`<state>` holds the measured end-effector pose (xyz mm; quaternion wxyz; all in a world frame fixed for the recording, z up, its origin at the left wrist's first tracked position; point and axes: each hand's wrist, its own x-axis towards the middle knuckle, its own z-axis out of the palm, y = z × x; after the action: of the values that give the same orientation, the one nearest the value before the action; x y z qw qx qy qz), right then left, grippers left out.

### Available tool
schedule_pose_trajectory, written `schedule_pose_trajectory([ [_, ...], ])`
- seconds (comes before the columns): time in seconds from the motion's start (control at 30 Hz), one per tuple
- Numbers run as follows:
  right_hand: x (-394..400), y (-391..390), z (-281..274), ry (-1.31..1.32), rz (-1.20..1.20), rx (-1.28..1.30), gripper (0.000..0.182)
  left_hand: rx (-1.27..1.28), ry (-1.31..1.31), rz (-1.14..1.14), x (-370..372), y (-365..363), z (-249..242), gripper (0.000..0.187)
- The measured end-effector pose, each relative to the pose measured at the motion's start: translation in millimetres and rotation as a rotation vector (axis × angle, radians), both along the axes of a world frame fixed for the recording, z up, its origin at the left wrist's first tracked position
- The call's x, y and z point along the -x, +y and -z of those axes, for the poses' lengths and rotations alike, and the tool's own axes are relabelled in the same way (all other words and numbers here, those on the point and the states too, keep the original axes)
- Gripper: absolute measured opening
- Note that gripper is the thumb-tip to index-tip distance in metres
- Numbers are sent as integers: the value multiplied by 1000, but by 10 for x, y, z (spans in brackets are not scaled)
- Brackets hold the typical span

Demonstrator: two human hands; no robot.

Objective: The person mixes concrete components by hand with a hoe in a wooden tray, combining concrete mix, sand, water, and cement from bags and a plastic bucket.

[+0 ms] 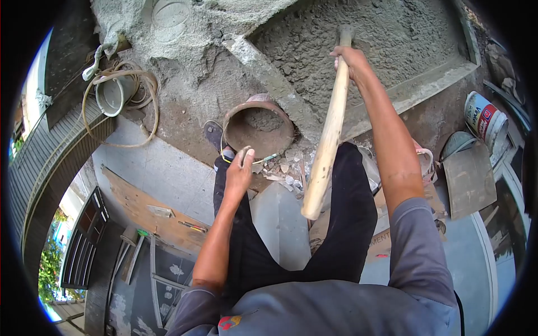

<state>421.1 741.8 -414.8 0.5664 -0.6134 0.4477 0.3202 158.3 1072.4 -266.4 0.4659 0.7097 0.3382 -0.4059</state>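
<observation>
My right hand [348,57] is wrapped round the upper part of a long wooden handle [328,145], close to its metal head, which lies at the wet grey mortar [291,50]. The handle's thick free end points down toward my legs. My left hand [242,168] is closed at the near rim of a round bucket [228,120], around its thin wire handle. Some mortar lies inside this bucket, which is tipped so its mouth faces me.
A low frame [269,75] borders the mortar. Dry sand [185,33] is heaped at the upper left, above a white bucket [110,96] and a coiled hose [154,92]. To the right are a paint bucket [485,120] and a square board [469,180].
</observation>
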Motion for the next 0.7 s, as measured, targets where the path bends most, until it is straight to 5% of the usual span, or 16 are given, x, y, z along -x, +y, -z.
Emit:
schedule_pose_trajectory([
  [0.07,459,11,-107,-111,103,75,16,487,276,-112,-296,-447,-669,86],
  [0.13,720,-91,-472,-214,201,110,18,573,104,264,-162,-745,-999,81],
  [0.2,668,-339,-876,-328,297,18,19,597,197,449,-388,-978,-1409,90],
  [0.3,206,-770,-1213,-400,452,-161,14,664,63,277,-491,-1382,-1515,73],
  [0.37,-171,-1146,-1059,-422,455,-244,15,621,-89,202,-686,-1660,-1506,57],
  [0.47,-529,-1338,-645,-399,358,-186,15,533,-100,308,-961,-1941,-1244,60],
  [0.6,-223,-832,-91,-183,182,-11,25,509,23,53,-792,-1963,-1177,47],
  [0.7,168,-500,113,-70,179,-153,21,481,216,-98,-740,-1963,-1492,38],
])
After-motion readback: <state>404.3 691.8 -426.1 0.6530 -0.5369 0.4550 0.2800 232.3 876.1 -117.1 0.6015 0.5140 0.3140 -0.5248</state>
